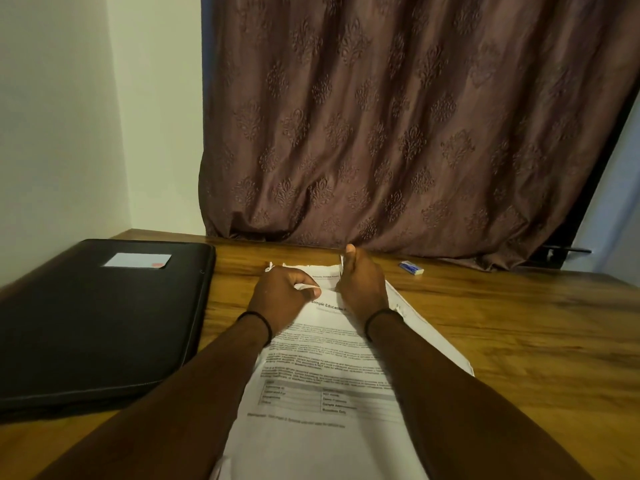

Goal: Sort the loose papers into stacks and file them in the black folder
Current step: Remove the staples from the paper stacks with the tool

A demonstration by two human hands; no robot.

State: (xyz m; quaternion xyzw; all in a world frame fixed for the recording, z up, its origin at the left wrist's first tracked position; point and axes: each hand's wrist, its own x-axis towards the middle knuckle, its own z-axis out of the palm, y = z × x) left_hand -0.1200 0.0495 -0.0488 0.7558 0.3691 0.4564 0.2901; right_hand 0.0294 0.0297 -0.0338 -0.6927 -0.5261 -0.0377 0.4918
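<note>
Currently left hand (pixel 281 293) and right hand (pixel 362 285) fingers pinch one paper stack (pixel 322 393); one black folder (pixel 104 323) beside.

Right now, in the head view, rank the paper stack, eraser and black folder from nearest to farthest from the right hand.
1. paper stack: centre, held by the right hand.
2. eraser: on the table just to its right.
3. black folder: far left, past the left hand.

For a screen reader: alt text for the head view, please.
The left hand and right hand hold the far end of a stack of printed papers on a wooden table. A closed black folder lies left of it, a small eraser beyond on the right.
</note>
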